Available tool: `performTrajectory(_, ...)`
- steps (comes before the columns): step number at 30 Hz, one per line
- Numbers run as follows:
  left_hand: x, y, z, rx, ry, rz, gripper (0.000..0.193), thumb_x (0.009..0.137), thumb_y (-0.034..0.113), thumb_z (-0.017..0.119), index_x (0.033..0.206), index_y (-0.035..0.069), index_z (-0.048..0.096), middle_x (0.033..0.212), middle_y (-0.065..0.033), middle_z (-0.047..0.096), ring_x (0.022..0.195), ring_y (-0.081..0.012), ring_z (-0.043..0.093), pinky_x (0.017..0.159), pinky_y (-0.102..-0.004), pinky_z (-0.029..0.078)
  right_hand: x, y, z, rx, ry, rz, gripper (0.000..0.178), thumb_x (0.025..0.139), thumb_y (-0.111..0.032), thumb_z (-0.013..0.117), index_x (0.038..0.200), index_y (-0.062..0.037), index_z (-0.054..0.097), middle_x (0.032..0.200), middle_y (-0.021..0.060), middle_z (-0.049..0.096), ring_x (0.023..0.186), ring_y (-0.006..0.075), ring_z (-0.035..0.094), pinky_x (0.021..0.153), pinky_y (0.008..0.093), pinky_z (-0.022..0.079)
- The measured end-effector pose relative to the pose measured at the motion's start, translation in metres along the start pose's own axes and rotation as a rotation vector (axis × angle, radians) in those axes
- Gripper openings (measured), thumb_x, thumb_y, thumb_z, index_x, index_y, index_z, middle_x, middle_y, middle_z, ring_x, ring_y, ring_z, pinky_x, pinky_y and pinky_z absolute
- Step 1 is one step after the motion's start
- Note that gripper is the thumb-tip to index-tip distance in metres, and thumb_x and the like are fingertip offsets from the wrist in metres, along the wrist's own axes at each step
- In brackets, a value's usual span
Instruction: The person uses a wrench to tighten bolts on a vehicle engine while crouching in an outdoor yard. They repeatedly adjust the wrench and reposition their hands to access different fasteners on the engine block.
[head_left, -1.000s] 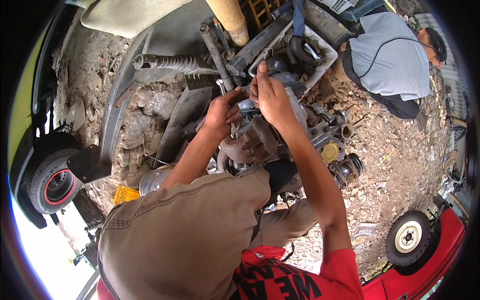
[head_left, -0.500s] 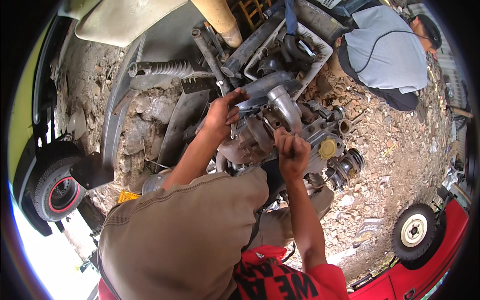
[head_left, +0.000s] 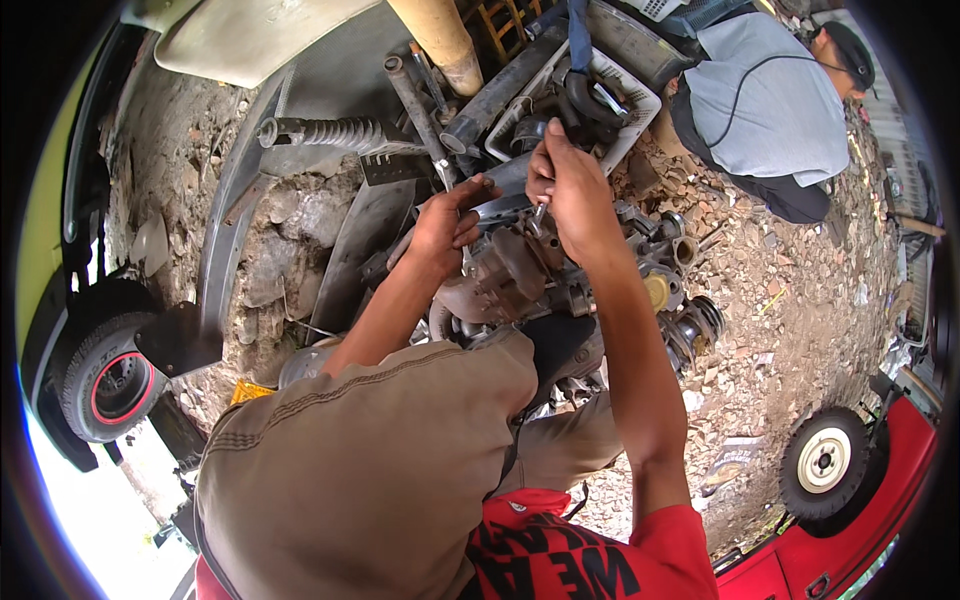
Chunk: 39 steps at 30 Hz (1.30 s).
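In the middle lies a greasy engine with a rusty brown exhaust manifold (head_left: 480, 295) and a yellow cap (head_left: 657, 292). My left hand (head_left: 440, 232) is closed at the manifold's far left, with a silver wrench (head_left: 444, 174) showing beyond the fingers and its other end below them. The index finger points out to the right. Just right of it, my right hand (head_left: 578, 190) grips a slim metal wrench (head_left: 541, 213), whose shiny end reaches down to the manifold's top. Most of that tool is hidden by the fingers, and my right forearm covers part of the engine.
Beyond the engine stands a white plastic crate (head_left: 640, 120) of dark hoses and parts. Pipes (head_left: 415, 105) and a coil spring (head_left: 330, 134) lie far left. A person in a grey shirt (head_left: 765, 100) crouches far right. A red vehicle (head_left: 850, 520) stands near right.
My right hand has swung away from me, from the engine's near side to beyond the manifold, still gripping the wrench. The left hand has stayed in place.
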<state>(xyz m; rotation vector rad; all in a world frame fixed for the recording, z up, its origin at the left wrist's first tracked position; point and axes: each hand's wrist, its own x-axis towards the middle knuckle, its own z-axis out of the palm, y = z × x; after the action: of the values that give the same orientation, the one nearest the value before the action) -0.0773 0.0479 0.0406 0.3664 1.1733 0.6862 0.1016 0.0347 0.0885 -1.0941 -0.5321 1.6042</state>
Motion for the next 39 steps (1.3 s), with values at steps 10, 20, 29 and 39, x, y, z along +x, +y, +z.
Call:
performTrajectory(10, 0.007, -0.001, -0.009, -0.041, 0.007, -0.024, 0.028, 0.098, 0.016, 0.053, 0.122, 0.003, 0.057, 0.108, -0.0041, 0.059, 0.047, -0.0044, 0.029, 0.041, -0.0195, 0.026, 0.03, 0.034, 0.016, -0.258, -0.018, 0.078, 0.045, 0.107, -0.041, 0.045, 0.074, -0.0094, 0.047, 0.068, -0.0037, 0.038, 0.061, 0.0088, 0.033, 0.056, 0.0264, 0.029)
performTrajectory(20, 0.005, 0.003, -0.009, -0.035, 0.005, -0.015, 0.02, 0.099, 0.022, 0.056, 0.111, 0.006, 0.056, 0.108, -0.0106, 0.068, 0.044, -0.0025, 0.026, 0.037, -0.0179, 0.022, -0.064, 0.073, -0.045, 0.189, -0.128, -0.389, 0.045, 0.104, -0.03, 0.041, 0.066, -0.0062, 0.041, 0.06, 0.0008, 0.037, 0.058, 0.0148, 0.037, 0.061, 0.0311, 0.031)
performTrajectory(29, 0.006, 0.002, -0.007, -0.001, -0.007, -0.047, 0.022, 0.098, 0.021, 0.058, 0.113, 0.006, 0.055, 0.112, -0.012, 0.067, 0.044, -0.0032, 0.026, 0.038, -0.0184, 0.023, -0.069, 0.057, -0.04, 0.385, 0.121, -0.521, 0.047, 0.104, -0.03, 0.046, 0.063, -0.0091, 0.035, 0.057, -0.0016, 0.026, 0.055, 0.0135, 0.028, 0.068, 0.0339, 0.034)
performTrajectory(39, 0.001, 0.001, -0.003, 0.09, -0.101, 0.017, 0.022, 0.098, 0.02, 0.058, 0.114, 0.004, 0.057, 0.109, -0.0111, 0.067, 0.045, -0.003, 0.027, 0.038, -0.0181, 0.023, -0.121, 0.043, -0.078, -0.768, 0.231, -0.092, 0.033, 0.092, -0.023, 0.071, 0.115, -0.0014, 0.068, 0.092, 0.0157, 0.072, 0.08, 0.0245, 0.068, 0.073, 0.0337, 0.051)
